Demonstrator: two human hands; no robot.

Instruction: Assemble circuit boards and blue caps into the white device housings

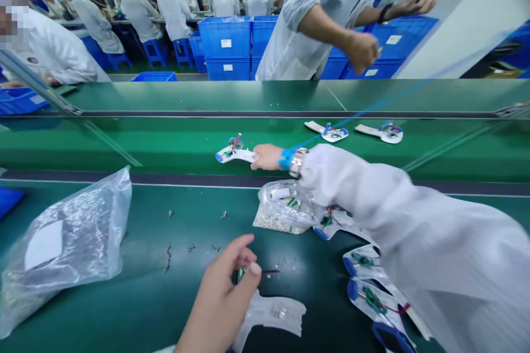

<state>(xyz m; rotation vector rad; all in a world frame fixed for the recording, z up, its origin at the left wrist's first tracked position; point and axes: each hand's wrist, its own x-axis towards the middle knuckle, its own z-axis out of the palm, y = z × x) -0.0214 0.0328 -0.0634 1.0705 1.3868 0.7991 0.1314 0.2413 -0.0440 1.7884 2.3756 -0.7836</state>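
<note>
Fingers (237, 247) of the left hand (221, 298), toward six o'clock, are loosely curled and parted from the thumb, by a white shell (275, 311) on the bench (144, 309); whether they touch it cannot be told. At four o'clock, more shells (366, 259) with blue ends lie partly hidden by the right sleeve (422, 237). A large clear bag (83, 237) lies at eight, with metal bits (168, 259) strewn to its right. A smaller bag (281, 215) sits at five. At centre, the right hand (267, 157), wearing a blue strap (286, 159) and watch (297, 162), pinches the narrow end of another shell (232, 154) over the green belt (174, 146), the blue end pointing to nine. Two further shells (337, 133) lie between two and three. Beyond, a co-worker (290, 38) stands near one, blue crates (226, 38) at eleven, seated workers (169, 8) behind
</note>
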